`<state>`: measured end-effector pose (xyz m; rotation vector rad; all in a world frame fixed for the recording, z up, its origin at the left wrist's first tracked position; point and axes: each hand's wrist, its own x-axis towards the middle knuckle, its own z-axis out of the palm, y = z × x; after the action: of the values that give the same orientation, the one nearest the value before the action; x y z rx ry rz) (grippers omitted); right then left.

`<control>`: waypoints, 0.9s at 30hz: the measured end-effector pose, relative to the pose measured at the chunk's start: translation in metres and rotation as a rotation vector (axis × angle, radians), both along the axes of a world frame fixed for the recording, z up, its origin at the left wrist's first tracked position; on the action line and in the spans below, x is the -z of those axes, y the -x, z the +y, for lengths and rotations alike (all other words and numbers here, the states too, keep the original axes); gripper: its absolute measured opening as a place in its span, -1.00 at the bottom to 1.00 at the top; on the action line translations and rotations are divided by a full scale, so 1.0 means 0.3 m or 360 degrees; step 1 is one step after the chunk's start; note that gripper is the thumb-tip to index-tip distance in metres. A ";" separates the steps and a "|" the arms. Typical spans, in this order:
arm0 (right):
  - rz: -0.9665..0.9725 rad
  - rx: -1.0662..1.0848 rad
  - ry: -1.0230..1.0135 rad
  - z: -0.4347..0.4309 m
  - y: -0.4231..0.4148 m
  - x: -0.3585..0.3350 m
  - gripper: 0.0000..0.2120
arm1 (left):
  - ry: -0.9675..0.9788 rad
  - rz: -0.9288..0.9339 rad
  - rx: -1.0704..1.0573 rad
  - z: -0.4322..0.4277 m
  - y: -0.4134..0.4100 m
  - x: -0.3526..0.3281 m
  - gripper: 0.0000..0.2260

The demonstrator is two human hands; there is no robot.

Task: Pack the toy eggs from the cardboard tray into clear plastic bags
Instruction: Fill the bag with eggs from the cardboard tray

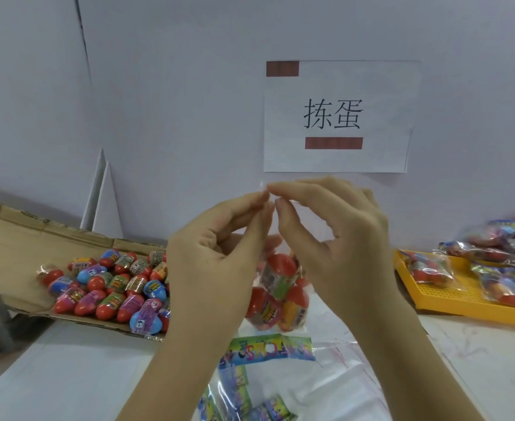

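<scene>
From the head camera, lots of toy eggs (110, 287) lie in a heap in the cardboard tray (22, 247) on the left side of the table (68, 375). Most are red at one end. Some are blue, and some have purple, green or yellow wrappers with pictures on them. The tray is brown and flat, with a low bent edge at the back.

In the middle, a clear plastic bag (292, 325) hangs down between the two hands. A few eggs sit at the bottom of it, packed close together. They are red and yellow with bright wrappers. I cannot tell if the bottom of the bag touches the table.

The left hand (216, 253) pinches the top edge of the bag between its thumb and first finger. Its other fingers are curled in behind. The right hand (338, 235) pinches the same top edge right beside it, so the fingertips of both hands nearly meet. Its other fingers are bent loosely.

Under the hands, flat empty bags (268, 350) with colourful strips lie on the table.

On the right, a yellow tray (450, 302) with little holes holds filled bags (505, 268) of eggs.

A white paper sign (338, 117) is stuck on the wall behind.
</scene>
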<state>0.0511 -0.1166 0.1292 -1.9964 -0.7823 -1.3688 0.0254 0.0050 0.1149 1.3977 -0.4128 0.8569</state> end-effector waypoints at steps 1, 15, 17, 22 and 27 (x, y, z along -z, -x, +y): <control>0.0000 0.0019 0.0012 -0.005 -0.001 -0.002 -0.79 | -0.0037 -0.0005 -0.0013 0.001 0.002 0.001 -0.81; -0.0424 0.0279 0.0058 -0.034 -0.022 0.005 -0.93 | -0.0557 -0.0092 -0.0396 -0.002 0.012 0.008 -0.81; -0.0414 0.0291 0.0027 -0.032 -0.019 0.004 -0.92 | -0.0533 -0.0043 -0.0359 0.005 0.008 0.011 -0.85; -0.0176 0.0165 -0.0246 -0.033 -0.037 0.018 -0.93 | -0.0406 0.0002 -0.0340 0.016 0.015 0.003 -0.86; 0.0320 -0.0024 -0.0462 -0.090 -0.092 0.050 -0.87 | -0.0122 0.0152 -0.0245 0.073 -0.019 -0.009 -0.75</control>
<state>0.0786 -0.1437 0.1142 -1.8577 -0.4772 -1.1757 0.0310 0.0270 0.1175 1.5501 -0.2699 0.9021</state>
